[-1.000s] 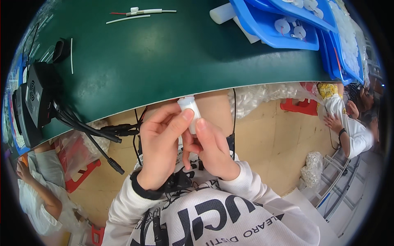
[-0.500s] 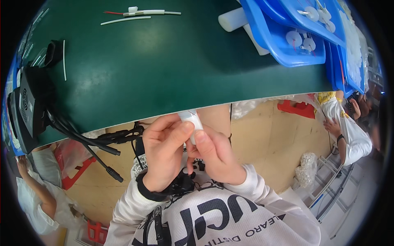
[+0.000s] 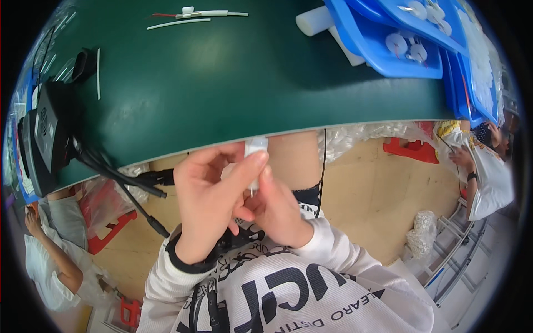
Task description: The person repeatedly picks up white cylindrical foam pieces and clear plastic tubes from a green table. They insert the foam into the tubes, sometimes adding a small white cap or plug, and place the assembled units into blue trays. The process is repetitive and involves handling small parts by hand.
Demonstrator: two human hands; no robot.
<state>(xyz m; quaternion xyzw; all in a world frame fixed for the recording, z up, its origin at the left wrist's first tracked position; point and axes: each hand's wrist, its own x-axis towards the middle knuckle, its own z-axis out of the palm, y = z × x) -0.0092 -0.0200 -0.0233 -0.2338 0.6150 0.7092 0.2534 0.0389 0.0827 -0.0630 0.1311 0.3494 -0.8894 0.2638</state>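
Just off the table's near edge, both hands meet around a small white plastic piece [image 3: 256,146], tube-like and partly translucent at its far end. My left hand [image 3: 208,191] is closed, its thumb pressed along the piece and its fingers curled behind. My right hand [image 3: 282,210] pinches the lower end, where a thin pale tip shows below the left thumb. Fingers cover most of the piece, so its full shape is hidden.
On the green table [image 3: 222,77] lie a white tube with red wires [image 3: 205,14] and thin white rods. Blue trays [image 3: 383,64] with round white parts stand at the far right. Black devices [image 3: 55,127] trail cables at the left. Other people sit on both sides.
My left hand has shifted slightly left, and the white piece has turned more upright and moved slightly up in the picture. The whole view has shifted a little.
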